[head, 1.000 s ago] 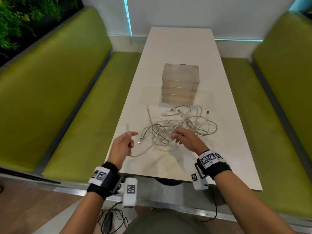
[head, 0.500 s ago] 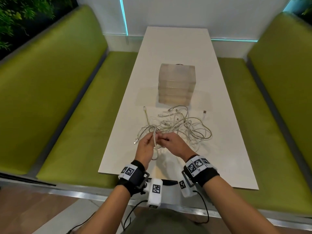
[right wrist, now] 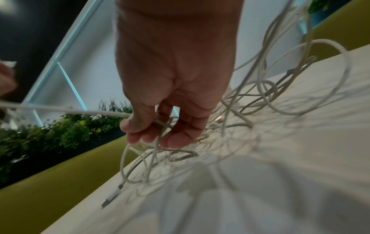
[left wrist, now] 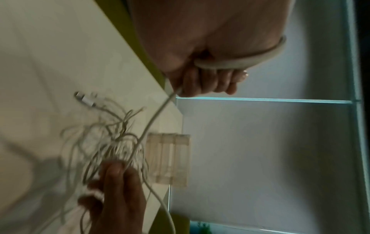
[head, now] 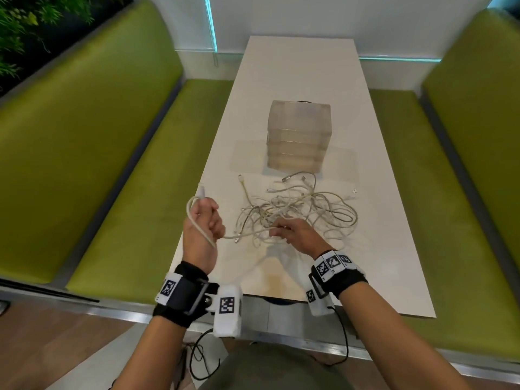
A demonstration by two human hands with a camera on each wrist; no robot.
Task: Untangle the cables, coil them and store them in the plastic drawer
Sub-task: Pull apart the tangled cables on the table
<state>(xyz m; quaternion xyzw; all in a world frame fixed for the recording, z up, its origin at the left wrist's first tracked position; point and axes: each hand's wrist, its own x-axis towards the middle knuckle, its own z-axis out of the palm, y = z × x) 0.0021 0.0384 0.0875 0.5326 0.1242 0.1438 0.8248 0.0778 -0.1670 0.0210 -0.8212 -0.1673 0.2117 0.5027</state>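
Observation:
A tangle of white cables (head: 298,209) lies on the white table (head: 298,80), just in front of the translucent plastic drawer unit (head: 298,133). My left hand (head: 204,223) is fisted around one white cable (head: 197,220) at the table's left edge; the cable loops over the back of the hand and its plug sticks up. In the left wrist view that cable (left wrist: 152,121) runs taut to the pile. My right hand (head: 292,232) pinches cable strands (right wrist: 154,140) at the near side of the tangle, which rise off the table in the right wrist view.
Green bench seats (head: 118,175) run along both sides of the table. A white wall with a lit cyan strip (head: 399,59) closes the far end. Plants (head: 25,21) stand at the upper left. A loose plug (head: 354,190) lies right of the tangle.
My left hand has pulled away to the left from the right hand, drawing one cable out of the tangle and over its back. The right hand stays at the pile.

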